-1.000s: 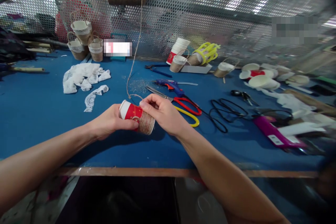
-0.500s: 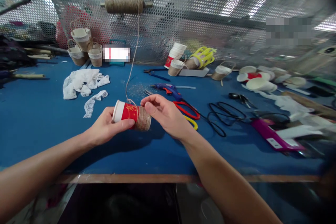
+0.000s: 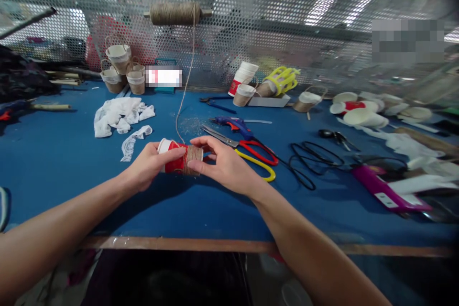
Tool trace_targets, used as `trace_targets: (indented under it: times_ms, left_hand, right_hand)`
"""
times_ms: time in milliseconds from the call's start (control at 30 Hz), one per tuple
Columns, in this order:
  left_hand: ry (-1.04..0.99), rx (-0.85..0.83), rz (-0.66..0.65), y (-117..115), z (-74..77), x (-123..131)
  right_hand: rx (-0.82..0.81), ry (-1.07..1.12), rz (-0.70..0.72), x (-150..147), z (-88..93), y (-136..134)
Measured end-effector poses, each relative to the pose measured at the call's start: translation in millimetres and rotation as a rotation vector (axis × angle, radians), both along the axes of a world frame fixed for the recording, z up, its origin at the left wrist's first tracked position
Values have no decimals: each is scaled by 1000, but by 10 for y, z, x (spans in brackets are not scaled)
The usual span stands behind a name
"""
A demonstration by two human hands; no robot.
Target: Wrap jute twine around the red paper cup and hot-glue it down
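My left hand (image 3: 150,165) grips a red paper cup (image 3: 173,160) lying on its side above the blue table (image 3: 53,153), rim to the left. Brown twine is wound round the cup's narrow end (image 3: 194,158). My right hand (image 3: 224,162) closes on that wrapped end, thumb below and fingers over it. A strand of twine (image 3: 187,81) runs from the cup up to a spool (image 3: 175,13) mounted on the mesh wall.
Red and yellow scissors (image 3: 251,155) and a blue glue gun (image 3: 233,123) lie just right of my hands. White lace scraps (image 3: 120,114) sit to the left. Twine-wrapped cups (image 3: 122,69), stacked cups (image 3: 242,76), black cord (image 3: 311,158) and a magenta box (image 3: 387,184) crowd the back and right.
The cup has turned and dropped slightly. My right hand moved from pinching the twine above the cup to gripping the wrapped end from the right.
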State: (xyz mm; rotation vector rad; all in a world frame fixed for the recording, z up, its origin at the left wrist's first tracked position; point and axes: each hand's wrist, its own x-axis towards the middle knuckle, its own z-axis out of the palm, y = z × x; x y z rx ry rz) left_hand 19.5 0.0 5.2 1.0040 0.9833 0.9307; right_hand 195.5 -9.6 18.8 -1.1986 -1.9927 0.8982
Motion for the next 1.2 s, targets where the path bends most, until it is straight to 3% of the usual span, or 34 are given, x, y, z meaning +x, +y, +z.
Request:
trace_targets:
  times_ms: [133,200,333,433,500,667,833,1000,1100,1200]
  left_hand:
    - [-5,-31,13,4,-17,0]
    - [-10,-23,16,2,-33,-3]
    - [41,35,9,-9,-64,2]
    - [116,100,-10,-16,-76,16]
    - [154,135,-28,-17,-77,21]
    - [197,183,-36,3,-88,2]
    - [170,221,-37,43,-120,-31]
    - [231,261,-57,40,-98,-36]
    - [270,328,-89,4,-74,-30]
    - [361,419,-95,-28,-72,-39]
  right_hand:
    - [-23,35,27,27,-18,39]
    - [-8,89,-25,85,-22,113]
    - [93,144,-340,352,17,410]
    - [156,-142,-688,631,76,689]
    - [85,-264,-762,788,87,850]
    - [-217,-465,-726,915,-53,1111]
    - [-292,-426,-715,819,-122,1118]
    - [-173,-156,-666,701,111,772]
    - [-211,13,-530,641,258,492]
    - [-278,215,-302,588,296,255]
